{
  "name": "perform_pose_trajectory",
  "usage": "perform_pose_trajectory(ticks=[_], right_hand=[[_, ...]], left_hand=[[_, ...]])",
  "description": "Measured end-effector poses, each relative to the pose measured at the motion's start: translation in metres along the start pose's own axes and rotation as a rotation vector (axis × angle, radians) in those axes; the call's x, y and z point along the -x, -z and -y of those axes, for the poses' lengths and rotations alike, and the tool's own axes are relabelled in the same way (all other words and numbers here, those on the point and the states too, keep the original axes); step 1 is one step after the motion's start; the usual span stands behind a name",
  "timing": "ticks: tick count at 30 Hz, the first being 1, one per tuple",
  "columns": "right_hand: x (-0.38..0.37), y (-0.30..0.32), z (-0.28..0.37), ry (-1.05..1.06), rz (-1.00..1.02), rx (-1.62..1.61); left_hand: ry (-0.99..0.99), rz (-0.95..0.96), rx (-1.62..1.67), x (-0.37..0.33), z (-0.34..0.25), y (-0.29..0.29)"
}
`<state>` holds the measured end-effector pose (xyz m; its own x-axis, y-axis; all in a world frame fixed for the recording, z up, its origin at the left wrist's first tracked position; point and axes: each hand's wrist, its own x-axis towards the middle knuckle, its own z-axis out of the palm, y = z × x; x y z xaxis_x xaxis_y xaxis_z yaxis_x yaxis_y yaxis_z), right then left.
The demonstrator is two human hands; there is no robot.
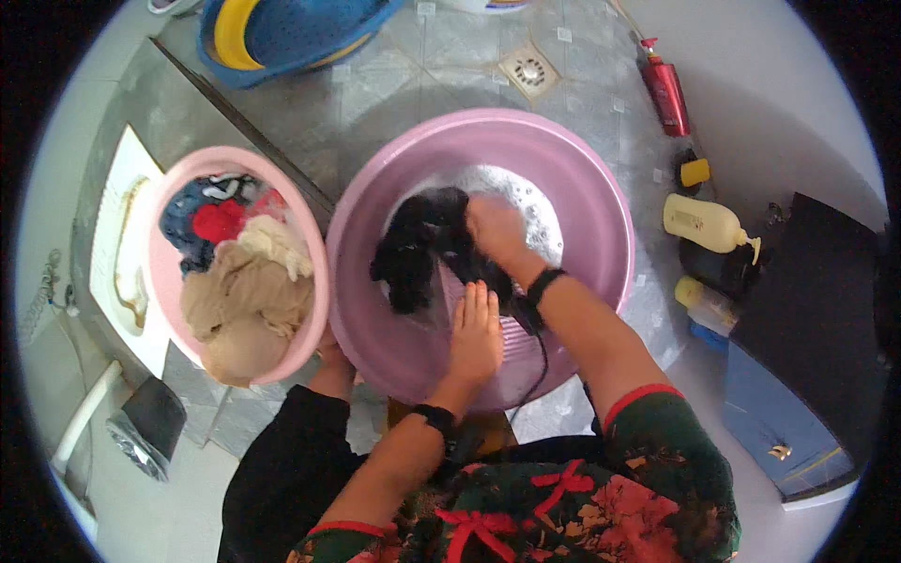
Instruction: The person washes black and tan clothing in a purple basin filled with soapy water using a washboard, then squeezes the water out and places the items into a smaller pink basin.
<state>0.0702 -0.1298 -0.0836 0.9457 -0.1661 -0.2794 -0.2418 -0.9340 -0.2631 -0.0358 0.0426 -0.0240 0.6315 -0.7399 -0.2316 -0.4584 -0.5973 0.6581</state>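
Wet black garment (418,249) lies bunched in soapy water inside a large pink basin (375,155). A pink ridged washboard (516,349) slants in the basin's near side, with part of the garment over it. My left hand (477,340) rests flat on the washboard at the cloth's edge, fingers stretched out together. Somewhat blurred, my right hand (497,228) is curled into a fist on the garment farther in. Its fingertips are hidden. White suds (540,211) float beyond and to the right of the cloth.
On the left, a smaller pink tub (321,319) holds mixed clothes beside a white squat toilet (113,211). A red pump bottle (666,94), cream pump bottle (699,223) and dark cabinet (812,347) line the right. A blue basin (310,42) and floor drain (530,72) are at the far side.
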Motion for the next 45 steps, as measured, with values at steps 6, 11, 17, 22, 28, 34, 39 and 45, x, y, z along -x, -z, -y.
perform_pose_trajectory(ticks=[6, 11, 17, 22, 28, 34, 39, 45], right_hand=[[-0.001, -0.004, -0.01, -0.069, -0.135, -0.253], [0.107, 0.005, 0.05, 0.33, 0.065, -0.339], [0.015, -0.009, 0.007, 0.062, -0.234, -0.133], [0.023, -0.01, 0.012, -0.024, -0.154, -0.215], [0.074, 0.004, 0.037, 0.071, -0.197, -0.271], [0.024, -0.009, 0.001, -0.043, -0.118, -0.179], [0.016, -0.008, 0.006, 0.006, -0.151, -0.24], [0.07, 0.014, -0.004, 0.081, -0.149, -0.274]], left_hand=[[-0.005, -0.121, 0.065, 0.008, 0.014, -0.015], [0.073, 0.142, 0.084, 0.025, 0.023, -0.015], [-0.144, -0.075, -0.008, 0.011, 0.013, -0.006], [-0.09, -0.109, -0.014, 0.01, 0.012, -0.003], [-0.03, -0.115, 0.088, 0.008, 0.015, -0.004], [-0.088, -0.034, -0.037, 0.001, 0.005, -0.002], [-0.111, -0.231, 0.021, -0.026, 0.04, 0.01], [-0.043, -0.009, -0.2, -0.115, 0.078, 0.089]])
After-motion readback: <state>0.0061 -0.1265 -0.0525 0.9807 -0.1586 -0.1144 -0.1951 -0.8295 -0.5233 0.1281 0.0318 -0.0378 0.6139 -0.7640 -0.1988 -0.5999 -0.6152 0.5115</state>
